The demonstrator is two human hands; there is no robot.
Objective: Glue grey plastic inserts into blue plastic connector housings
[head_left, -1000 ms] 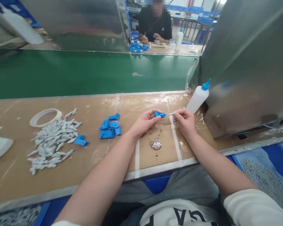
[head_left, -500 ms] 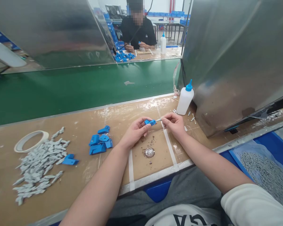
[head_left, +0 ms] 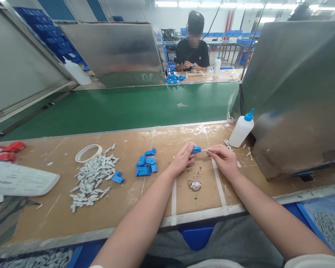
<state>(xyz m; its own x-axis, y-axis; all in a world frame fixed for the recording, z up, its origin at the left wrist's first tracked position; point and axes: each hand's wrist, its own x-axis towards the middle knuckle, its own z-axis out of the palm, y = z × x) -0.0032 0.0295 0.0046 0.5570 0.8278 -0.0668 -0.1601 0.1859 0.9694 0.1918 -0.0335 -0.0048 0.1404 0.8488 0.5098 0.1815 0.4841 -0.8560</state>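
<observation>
My left hand (head_left: 185, 158) pinches a small blue plastic part (head_left: 196, 149) above the work surface. My right hand (head_left: 222, 158) is closed on a slim light-grey piece (head_left: 204, 150), whose tip points at the blue part's right end. Whether the two touch I cannot make out. Below the hands, a round metal piece (head_left: 195, 185) lies on the brown board among dark spots. Left of my left hand is a small pile of blue plastic parts (head_left: 143, 171). Further left, light-grey plastic pieces (head_left: 93, 175) are heaped, with one blue part (head_left: 118, 177) at their edge.
A white bottle with a blue nozzle (head_left: 241, 131) stands behind my right hand. A tape roll (head_left: 88, 153) lies by the grey heap. Beyond the bench runs a green belt (head_left: 139, 108); a co-worker (head_left: 192, 52) sits across it. A metal panel (head_left: 301, 100) rises at right.
The view has swung left and up, so everything sits lower or further right. The blue part in my left hand has turned, and the grey piece now points at its end.
</observation>
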